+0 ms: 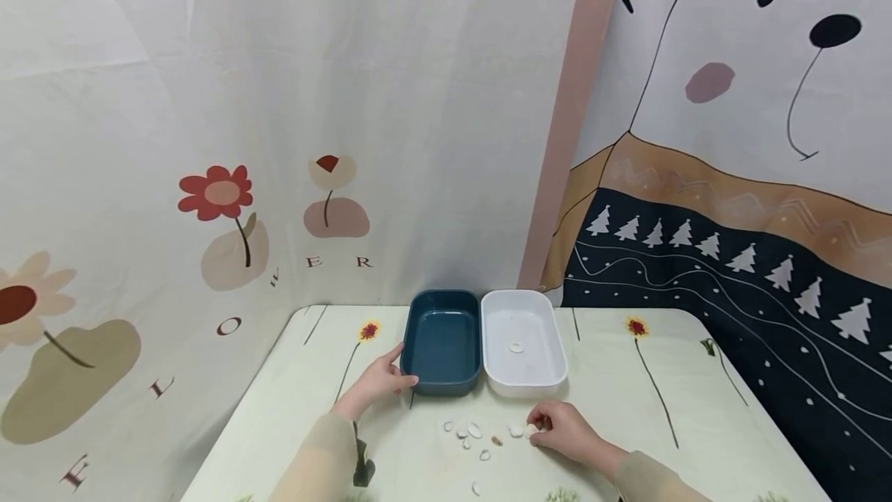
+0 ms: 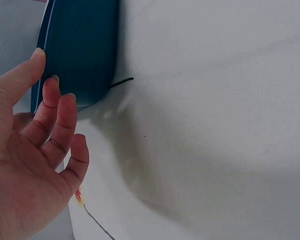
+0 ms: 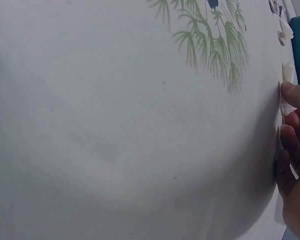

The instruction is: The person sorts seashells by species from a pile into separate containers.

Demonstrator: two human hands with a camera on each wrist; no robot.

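Observation:
My left hand (image 1: 379, 382) rests against the near left corner of a dark teal rectangular dish (image 1: 446, 390), thumb and a finger spread along its edge. In the left wrist view, the other fingers curl loosely beside the dish's wall (image 2: 85, 45). Low over the table, my right hand (image 1: 560, 428) pinches a small whitish seashell (image 3: 288, 108) between thumb and fingertips, which largely cover it. Just left of those fingertips lies another white seashell (image 1: 516, 431). A white rectangular dish (image 1: 526, 392) stands right beside the teal one, with a pale ring-like shell (image 1: 516, 348) inside.
Several small pale shells (image 1: 475, 430) lie scattered on the table in front of the dishes, along with a brownish one (image 1: 497, 441). The pale tablecloth (image 1: 697, 409) has printed flowers. Behind the table hangs a printed curtain (image 1: 432, 138).

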